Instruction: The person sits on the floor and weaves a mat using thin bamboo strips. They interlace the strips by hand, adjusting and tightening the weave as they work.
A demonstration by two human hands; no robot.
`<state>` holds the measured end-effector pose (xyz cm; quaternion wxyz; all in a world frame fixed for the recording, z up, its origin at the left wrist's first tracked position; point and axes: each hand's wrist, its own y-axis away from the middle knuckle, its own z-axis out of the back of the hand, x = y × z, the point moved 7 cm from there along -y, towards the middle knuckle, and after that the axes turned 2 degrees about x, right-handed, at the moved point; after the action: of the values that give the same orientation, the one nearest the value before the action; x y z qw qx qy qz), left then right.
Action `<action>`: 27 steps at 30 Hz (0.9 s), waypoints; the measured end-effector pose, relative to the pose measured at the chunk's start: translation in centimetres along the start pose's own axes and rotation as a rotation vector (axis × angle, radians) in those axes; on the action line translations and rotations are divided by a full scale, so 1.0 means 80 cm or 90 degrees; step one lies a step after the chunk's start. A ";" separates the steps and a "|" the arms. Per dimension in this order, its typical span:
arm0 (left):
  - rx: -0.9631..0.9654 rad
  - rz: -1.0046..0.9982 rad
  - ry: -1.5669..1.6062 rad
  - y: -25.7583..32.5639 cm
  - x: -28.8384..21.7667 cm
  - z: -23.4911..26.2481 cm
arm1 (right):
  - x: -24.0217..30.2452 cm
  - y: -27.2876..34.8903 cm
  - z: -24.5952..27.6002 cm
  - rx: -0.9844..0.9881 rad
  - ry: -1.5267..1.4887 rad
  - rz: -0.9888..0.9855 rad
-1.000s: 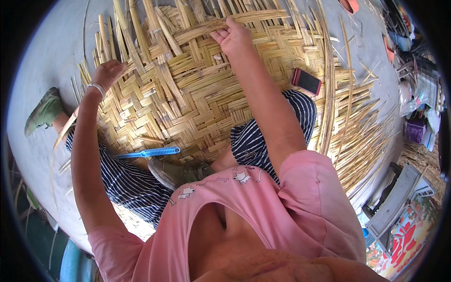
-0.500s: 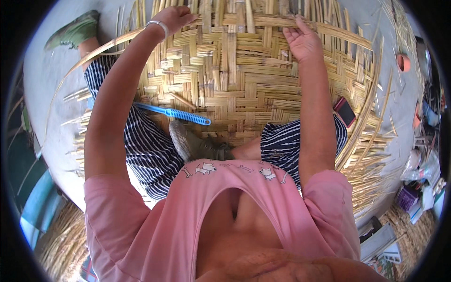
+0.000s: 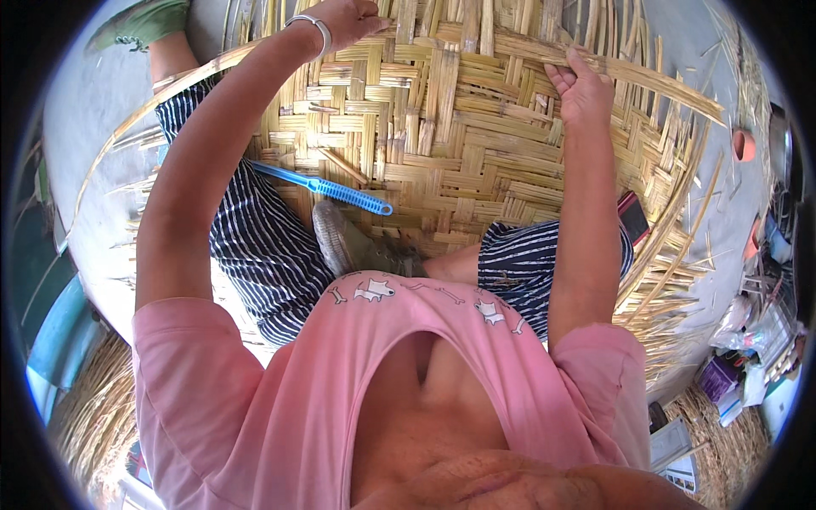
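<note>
A large woven bamboo mat (image 3: pixel 442 144) of flat tan strips lies on the grey floor in front of me. My left hand (image 3: pixel 344 19), with a silver bracelet at the wrist, presses on strips at the mat's far edge near the top of the picture. My right hand (image 3: pixel 582 85) grips a long loose bamboo strip (image 3: pixel 646 72) that runs across the upper right of the mat. A blue plastic comb-like tool (image 3: pixel 327 189) rests on the mat beside my striped trouser leg.
A grey shoe (image 3: pixel 340 242) sits under my knee, a green shoe (image 3: pixel 144 21) at the top left. A dark phone-like object (image 3: pixel 633 217) lies at my right knee. Loose strips stick out at the right rim; clutter and packages (image 3: pixel 731 374) stand at lower right.
The view has swung, so the mat now sits more centred and closer. My left hand moved up to the far edge, and my right hand shifted along the long strip to the right.
</note>
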<state>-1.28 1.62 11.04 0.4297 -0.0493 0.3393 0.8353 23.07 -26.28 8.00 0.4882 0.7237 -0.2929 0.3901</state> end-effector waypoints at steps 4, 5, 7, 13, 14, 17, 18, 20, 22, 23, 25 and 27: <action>-0.002 -0.026 -0.058 0.000 0.001 -0.001 | 0.001 0.000 0.000 0.029 -0.004 0.008; -0.014 -0.005 -0.087 -0.001 0.002 -0.003 | -0.001 -0.003 0.000 0.032 0.005 0.010; -0.040 0.031 -0.145 -0.002 -0.001 -0.007 | -0.002 -0.004 0.000 0.032 0.018 0.010; -0.428 -0.070 -0.170 0.059 -0.047 -0.001 | 0.000 -0.007 0.008 0.069 0.055 -0.031; -0.519 -0.079 -0.155 0.075 -0.049 -0.014 | 0.002 0.008 0.003 0.104 0.111 -0.066; -0.566 -0.218 -0.077 0.124 -0.093 -0.069 | -0.002 0.053 -0.004 0.190 0.287 -0.143; -0.488 -0.202 -0.044 0.134 -0.116 -0.091 | 0.003 0.058 -0.014 0.218 0.313 -0.078; -0.398 -0.208 -0.025 0.165 -0.149 -0.131 | 0.011 0.061 -0.049 0.290 0.360 0.051; -0.374 -0.240 -0.070 0.177 -0.167 -0.148 | 0.035 0.057 -0.098 0.295 0.601 0.162; -0.334 -0.259 -0.091 0.177 -0.174 -0.155 | 0.053 0.057 -0.113 0.273 0.722 0.222; -0.254 -0.259 -0.140 0.177 -0.178 -0.171 | 0.045 0.039 -0.144 0.207 0.853 0.242; -0.216 -0.252 -0.211 0.188 -0.182 -0.178 | 0.035 0.013 -0.166 0.213 0.881 0.235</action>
<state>-6.50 -23.05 13.46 0.6194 -0.0485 0.1039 0.7766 19.99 -14.40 13.79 0.3707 0.3156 0.0292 0.8730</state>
